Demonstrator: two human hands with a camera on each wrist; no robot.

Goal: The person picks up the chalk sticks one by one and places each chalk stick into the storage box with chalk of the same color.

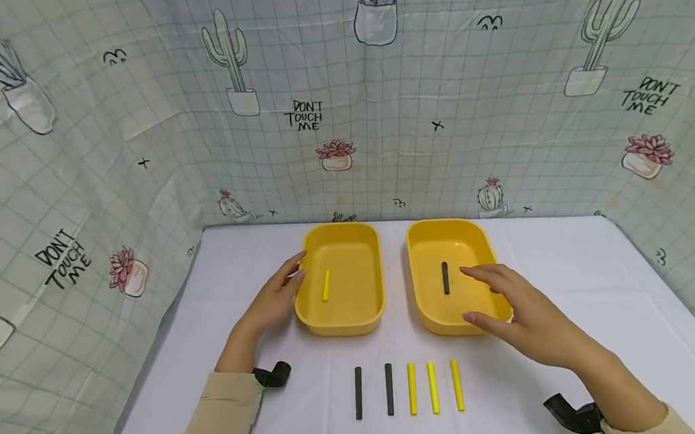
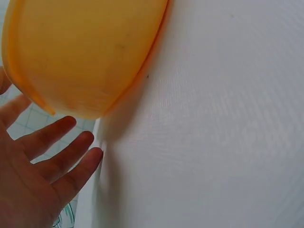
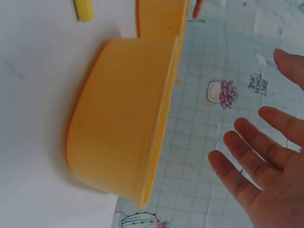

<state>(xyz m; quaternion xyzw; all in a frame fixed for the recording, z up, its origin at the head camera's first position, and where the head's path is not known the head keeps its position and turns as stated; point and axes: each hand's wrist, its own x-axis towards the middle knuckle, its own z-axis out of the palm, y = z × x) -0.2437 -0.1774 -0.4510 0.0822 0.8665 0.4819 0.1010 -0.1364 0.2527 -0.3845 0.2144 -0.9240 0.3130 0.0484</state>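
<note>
Amber trays [image 1: 356, 288], black sticks [image 1: 389, 389], yellow sticks [image 1: 412, 389], gridded backdrop [image 1: 406, 103]

Yellow trays [image 1: 358, 277]: smooth plastic, faintly glossy. White table cover [image 1: 314, 410]: matt cloth (fine weave shows in left wrist view). Printed backdrop [image 1: 387, 98]: creased cloth, slight sheen. Dark sticks [image 1: 389, 389]: matt. Sleeves [image 1: 216, 418]: matt cloth.

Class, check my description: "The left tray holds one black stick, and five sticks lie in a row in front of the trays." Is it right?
Not quite. The left tray holds one yellow stick, not a black one; the head view shows it. The row of five sticks is correct.
</note>
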